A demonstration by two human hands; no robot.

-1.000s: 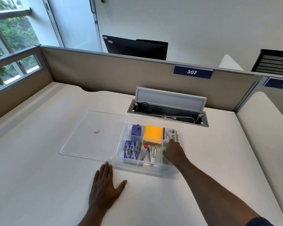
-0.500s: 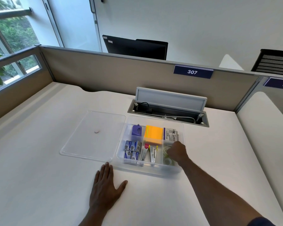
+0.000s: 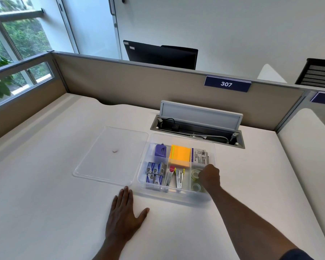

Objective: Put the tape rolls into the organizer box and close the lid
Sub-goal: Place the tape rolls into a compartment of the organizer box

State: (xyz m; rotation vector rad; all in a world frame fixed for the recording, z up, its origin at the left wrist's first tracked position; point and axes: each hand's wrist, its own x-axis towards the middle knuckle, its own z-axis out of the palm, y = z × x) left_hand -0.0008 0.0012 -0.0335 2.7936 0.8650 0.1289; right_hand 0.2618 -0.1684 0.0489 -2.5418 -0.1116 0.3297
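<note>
The clear organizer box (image 3: 176, 197) lies on the desk with its lid off. Two clear tape rolls lie in its front right compartment, one at the rear (image 3: 195, 174) and one at the front (image 3: 196, 187). My right hand (image 3: 210, 176) reaches into that compartment, fingers curled on the right edge of the rear roll. My left hand (image 3: 124, 216) rests flat on the desk, fingers spread, just in front of the box's left corner. The clear lid (image 3: 109, 156) lies flat on the desk to the left of the box.
Other compartments hold a purple sharpener (image 3: 160, 150), orange sticky notes (image 3: 179, 155), a printed packet (image 3: 200, 156), staple boxes (image 3: 155, 172) and staple removers (image 3: 174, 177). An open cable hatch (image 3: 197, 128) sits behind the box. A beige partition (image 3: 139, 83) bounds the desk's far side.
My right hand has drawn a little to the right and nearer within the front right compartment, uncovering the two tape rolls. My left hand and the lid have not moved.
</note>
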